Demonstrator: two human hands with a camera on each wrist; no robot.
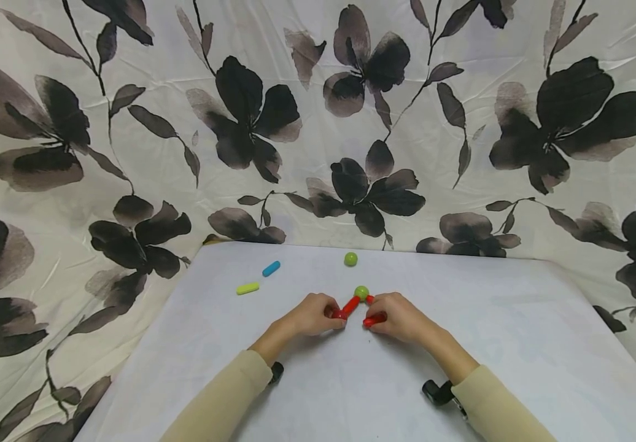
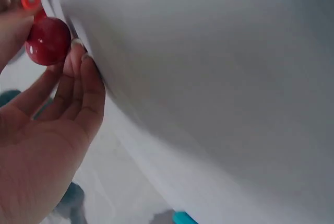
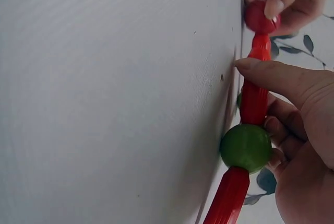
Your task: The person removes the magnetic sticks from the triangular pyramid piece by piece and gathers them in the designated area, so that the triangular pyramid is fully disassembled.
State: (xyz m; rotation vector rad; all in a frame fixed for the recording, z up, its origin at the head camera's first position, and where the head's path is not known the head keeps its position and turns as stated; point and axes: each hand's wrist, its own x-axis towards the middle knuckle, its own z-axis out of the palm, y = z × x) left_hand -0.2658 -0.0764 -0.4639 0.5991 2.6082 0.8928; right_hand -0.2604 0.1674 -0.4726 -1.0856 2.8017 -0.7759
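Observation:
My left hand [image 1: 315, 315] pinches a glossy red ball [image 1: 340, 315], also seen in the left wrist view [image 2: 48, 41]. From that ball a red rod [image 1: 352, 306] runs up to a green ball [image 1: 361, 293]. A second red rod [image 1: 370, 299] leaves the green ball and passes behind my right hand [image 1: 401, 316]. That hand grips another red rod [image 1: 374, 320], whose tip points toward the left hand. In the right wrist view, the thumb lies across a red rod [image 3: 254, 101] beside a green ball [image 3: 246, 148]. The fingers partly hide the joints.
Farther back on the white table [image 1: 489, 319] lie a loose green ball [image 1: 350, 259], a blue rod [image 1: 271, 268] and a yellow-green rod [image 1: 248, 288]. A floral cloth [image 1: 362, 123] hangs behind the table's back edge.

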